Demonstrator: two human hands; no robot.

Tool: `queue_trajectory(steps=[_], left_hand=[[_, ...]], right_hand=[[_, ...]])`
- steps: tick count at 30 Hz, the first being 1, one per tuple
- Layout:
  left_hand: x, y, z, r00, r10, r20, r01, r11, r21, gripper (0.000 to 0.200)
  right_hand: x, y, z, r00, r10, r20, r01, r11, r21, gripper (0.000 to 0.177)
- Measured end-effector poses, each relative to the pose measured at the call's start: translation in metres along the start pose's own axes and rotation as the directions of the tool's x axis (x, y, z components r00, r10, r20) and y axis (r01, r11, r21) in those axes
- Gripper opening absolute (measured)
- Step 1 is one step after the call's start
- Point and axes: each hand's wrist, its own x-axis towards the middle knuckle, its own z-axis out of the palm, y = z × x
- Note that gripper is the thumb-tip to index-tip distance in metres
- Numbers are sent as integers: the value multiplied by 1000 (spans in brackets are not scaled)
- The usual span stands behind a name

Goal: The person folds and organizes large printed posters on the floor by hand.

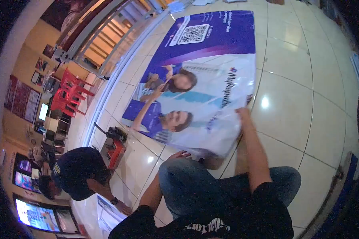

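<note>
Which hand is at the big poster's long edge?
The right hand, stretched out to the long edge of the poster; the left hand is down by the knee.

A knee (pixel 179 169) partly hides the left hand (pixel 181 154) — fine print (pixel 206 18) on the banner (pixel 231 40) is too small.

Room over floor tiles (pixel 285 93) right of banner (pixel 209 85); left, red object (pixel 115 156) and person (pixel 80 171) obstruct; knee (pixel 183 177) crowds near edge.

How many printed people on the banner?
2: an upper figure, nearer the QR code, and a lower figure, nearer the wearer's knee. The banner's near edge looks curled, so more print could be hidden there.
</note>
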Motion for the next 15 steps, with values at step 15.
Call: queue_trajectory(steps=[15], left_hand=[[96,63,-168,792,333,-511,-479,858,-183,54]], right_hand=[[-65,79,-310,979,30,200,-48,995,84,47]])
